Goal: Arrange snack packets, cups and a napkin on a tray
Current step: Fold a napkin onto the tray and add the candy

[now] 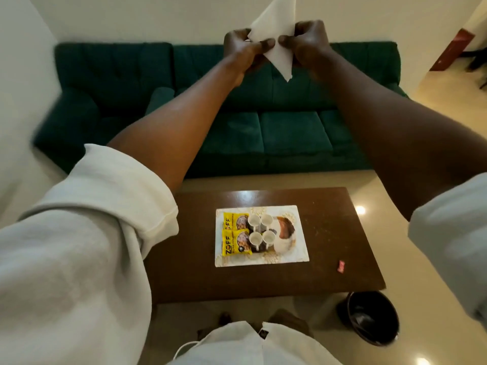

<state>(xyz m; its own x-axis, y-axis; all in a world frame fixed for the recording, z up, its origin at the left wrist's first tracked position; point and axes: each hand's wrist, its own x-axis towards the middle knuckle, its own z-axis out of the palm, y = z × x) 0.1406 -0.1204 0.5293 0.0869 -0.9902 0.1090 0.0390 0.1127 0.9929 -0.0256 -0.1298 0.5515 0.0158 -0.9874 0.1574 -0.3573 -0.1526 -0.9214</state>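
Observation:
A white paper napkin (274, 30) is held up high in front of me, folded to a point that hangs down. My left hand (243, 46) pinches its left edge and my right hand (305, 40) pinches its right edge. Far below, a printed rectangular tray (295, 248) lies on the brown coffee table (342, 233). On the tray's left side lie two yellow snack packets (233, 238), one behind the other. Beside them stand several small white cups (261, 229) in a square group. The tray's right part carries only its printed picture.
A small red wrapper (341, 266) lies on the table near its right edge. A dark bin (371, 317) stands on the floor at the table's near right corner. A green sofa (263, 133) runs behind the table. My feet show below the table's near edge.

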